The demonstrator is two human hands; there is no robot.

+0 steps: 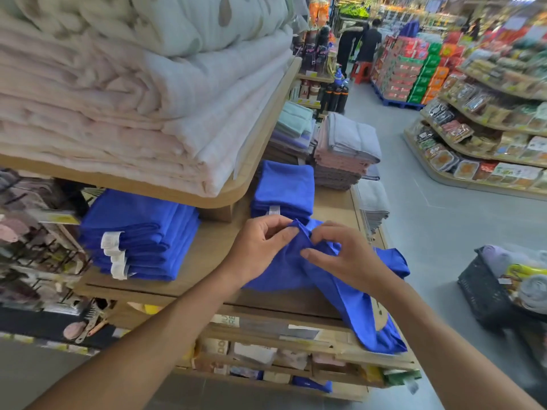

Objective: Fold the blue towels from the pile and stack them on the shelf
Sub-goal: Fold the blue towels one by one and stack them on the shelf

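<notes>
Two hands in shot, the left hand (260, 250) and the right hand (343, 257), and just one loose blue towel (349, 303). Folded blue towels make two stacks: the left stack (142, 232) and the back stack (284, 187). There's one pink and grey stack (343, 155). One dark basket (479, 288). Down the aisle stand two people, a shopper in a dark coat (347, 48) and a shopper in a black top (370, 42), plus one red stool (361, 71).

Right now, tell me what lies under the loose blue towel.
The wooden shelf shows around the loose blue towel, whose tail hangs over the front edge. Anything beneath the cloth is hidden.
</notes>
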